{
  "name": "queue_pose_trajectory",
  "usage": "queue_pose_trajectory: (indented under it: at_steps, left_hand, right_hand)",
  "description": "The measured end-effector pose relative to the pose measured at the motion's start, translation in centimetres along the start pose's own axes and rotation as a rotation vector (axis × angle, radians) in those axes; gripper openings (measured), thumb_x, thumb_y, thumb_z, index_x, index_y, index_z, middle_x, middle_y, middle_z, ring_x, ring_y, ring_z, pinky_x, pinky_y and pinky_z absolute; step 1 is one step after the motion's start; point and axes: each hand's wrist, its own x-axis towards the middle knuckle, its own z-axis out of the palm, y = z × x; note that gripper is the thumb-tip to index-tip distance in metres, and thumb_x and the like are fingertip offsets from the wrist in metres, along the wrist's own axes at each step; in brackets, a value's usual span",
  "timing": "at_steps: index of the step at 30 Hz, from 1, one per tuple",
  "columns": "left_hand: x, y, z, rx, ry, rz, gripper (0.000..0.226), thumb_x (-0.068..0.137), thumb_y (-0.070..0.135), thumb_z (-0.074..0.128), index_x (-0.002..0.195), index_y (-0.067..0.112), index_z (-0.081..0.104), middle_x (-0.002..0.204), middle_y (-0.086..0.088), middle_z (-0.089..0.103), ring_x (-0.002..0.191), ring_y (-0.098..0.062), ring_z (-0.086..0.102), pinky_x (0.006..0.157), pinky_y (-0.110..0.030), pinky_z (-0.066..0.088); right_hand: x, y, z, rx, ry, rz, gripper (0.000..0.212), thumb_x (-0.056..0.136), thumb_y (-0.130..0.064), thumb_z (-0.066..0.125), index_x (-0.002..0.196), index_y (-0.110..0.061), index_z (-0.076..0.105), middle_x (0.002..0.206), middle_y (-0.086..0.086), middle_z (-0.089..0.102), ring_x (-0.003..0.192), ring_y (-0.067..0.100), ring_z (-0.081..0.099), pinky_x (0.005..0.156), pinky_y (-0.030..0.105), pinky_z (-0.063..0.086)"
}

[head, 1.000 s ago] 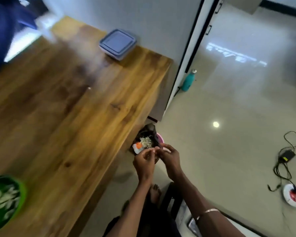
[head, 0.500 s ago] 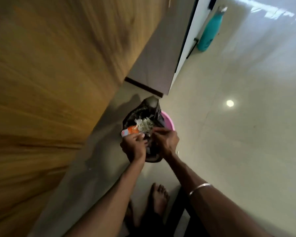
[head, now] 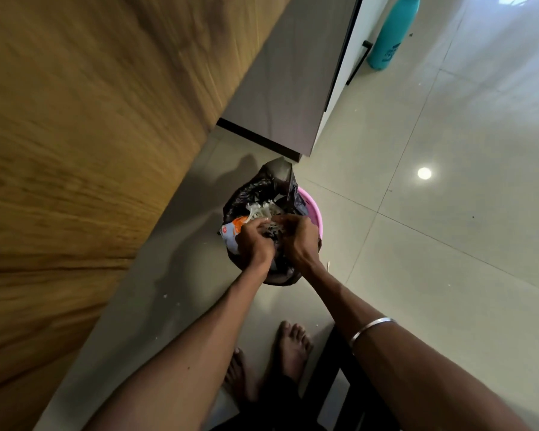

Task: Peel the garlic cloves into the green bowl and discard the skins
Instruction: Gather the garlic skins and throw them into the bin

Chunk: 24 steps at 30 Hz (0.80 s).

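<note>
Both of my hands hang over a pink bin [head: 314, 210] lined with a black bag [head: 262, 188] on the floor. My left hand [head: 255, 244] and my right hand [head: 299, 237] are close together, fingers curled, with pale garlic skins [head: 272, 229] caught between their fingertips. More loose skins [head: 259, 209] lie heaped inside the bag, beside an orange and white wrapper [head: 232, 229]. The green bowl and the cloves are out of view.
The wooden table [head: 91, 135] fills the left side, its edge running diagonally just left of the bin. A grey cabinet [head: 280, 88] stands behind the bin and a teal bottle [head: 392, 29] beyond it. My bare feet [head: 293, 340] and a black chair frame [head: 333, 384] are below.
My view has swung down from the tabletop to the bin, so the green bowl left the frame. Both hands have dropped lower over the bag, still pressed together.
</note>
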Motion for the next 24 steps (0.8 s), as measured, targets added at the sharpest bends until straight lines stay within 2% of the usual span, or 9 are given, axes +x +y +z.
queue_pose_trajectory:
  at_steps: [2, 4, 6, 8, 11, 13, 17, 21, 24]
  left_hand:
    - [-0.5, 0.9, -0.1, -0.035, -0.02, -0.052, 0.035, 0.095, -0.01, 0.044, 0.117, -0.001, 0.07, 0.113, -0.015, 0.072, 0.101, -0.026, 0.065, 0.084, -0.03, 0.051]
    - [-0.7, 1.4, -0.2, -0.091, -0.047, -0.132, 0.028, 0.104, 0.008, 0.045, 0.117, 0.001, 0.068, 0.113, -0.015, 0.07, 0.097, -0.026, 0.063, 0.078, -0.029, 0.048]
    - [-0.1, 1.1, -0.3, -0.146, -0.062, -0.251, 0.04, 0.106, 0.033, 0.045, 0.118, 0.003, 0.067, 0.114, -0.014, 0.07, 0.101, -0.031, 0.066, 0.086, -0.034, 0.054]
    - [1.3, -0.1, -0.1, -0.274, -0.089, -0.336, 0.049, 0.099, 0.048, 0.046, 0.104, 0.007, 0.072, 0.112, -0.013, 0.073, 0.098, -0.032, 0.071, 0.093, -0.043, 0.058]
    - [2.7, -0.8, -0.1, -0.347, -0.062, -0.372, 0.04, 0.101, 0.04, 0.049, 0.082, 0.012, 0.07, 0.099, -0.016, 0.075, 0.091, -0.034, 0.073, 0.089, -0.048, 0.06]
    - [1.6, 0.9, -1.2, -0.315, -0.06, -0.362, 0.04, 0.102, 0.042, 0.051, 0.094, 0.008, 0.071, 0.103, -0.017, 0.074, 0.094, -0.035, 0.072, 0.088, -0.049, 0.06]
    - [0.7, 0.8, -1.6, -0.348, -0.147, -0.363, 0.042, 0.105, 0.038, 0.047, 0.095, 0.008, 0.074, 0.104, -0.015, 0.075, 0.092, -0.029, 0.072, 0.09, -0.042, 0.059]
    - [-0.6, 1.6, -2.3, -0.38, -0.153, -0.37, 0.049, 0.105, 0.044, 0.046, 0.12, 0.003, 0.067, 0.117, -0.015, 0.071, 0.105, -0.032, 0.069, 0.094, -0.044, 0.056]
    - [-1.5, 2.2, -2.5, -0.486, -0.257, -0.368, 0.048, 0.11, 0.037, 0.038, 0.132, 0.0, 0.06, 0.125, -0.014, 0.065, 0.117, -0.03, 0.063, 0.09, -0.035, 0.051]
  right_hand:
    - [-0.3, -0.4, 0.4, 0.004, 0.006, -0.054, 0.03, 0.083, 0.0, 0.066, 0.107, -0.016, 0.077, 0.102, 0.0, 0.077, 0.093, 0.004, 0.066, 0.084, 0.015, 0.05]
    - [-0.6, -0.4, 0.7, 0.005, 0.027, -0.072, 0.024, 0.086, -0.007, 0.066, 0.104, -0.02, 0.077, 0.097, -0.004, 0.078, 0.089, 0.004, 0.069, 0.082, 0.017, 0.052]
    - [-0.8, 0.3, 1.1, -0.047, -0.027, -0.06, 0.025, 0.086, -0.012, 0.063, 0.105, -0.02, 0.077, 0.094, -0.003, 0.078, 0.088, 0.009, 0.071, 0.078, 0.023, 0.055]
    - [-1.0, 0.7, 1.2, -0.159, -0.062, -0.052, 0.03, 0.082, -0.017, 0.059, 0.108, -0.012, 0.073, 0.095, 0.009, 0.076, 0.09, 0.027, 0.071, 0.077, 0.037, 0.058]
    - [-1.8, 0.0, 1.0, -0.187, -0.09, -0.152, 0.049, 0.079, -0.017, 0.061, 0.128, -0.014, 0.064, 0.106, 0.011, 0.075, 0.097, 0.031, 0.07, 0.083, 0.042, 0.057]
    - [-2.4, -0.4, 1.1, -0.248, -0.177, -0.21, 0.058, 0.074, -0.015, 0.058, 0.131, -0.024, 0.062, 0.102, 0.005, 0.076, 0.091, 0.027, 0.072, 0.078, 0.039, 0.057]
    - [-2.1, -0.8, 0.9, -0.332, -0.124, -0.132, 0.037, 0.081, -0.009, 0.061, 0.117, -0.008, 0.063, 0.105, 0.017, 0.073, 0.099, 0.04, 0.068, 0.082, 0.047, 0.056]
    - [-2.3, -1.5, 0.7, -0.319, -0.131, -0.322, 0.074, 0.075, -0.01, 0.076, 0.144, -0.02, 0.051, 0.136, 0.006, 0.064, 0.122, 0.026, 0.063, 0.096, 0.04, 0.055]
    - [-2.3, -0.7, 0.2, -0.355, -0.168, -0.216, 0.057, 0.085, -0.012, 0.065, 0.141, -0.014, 0.05, 0.121, 0.016, 0.069, 0.108, 0.038, 0.067, 0.088, 0.044, 0.056]
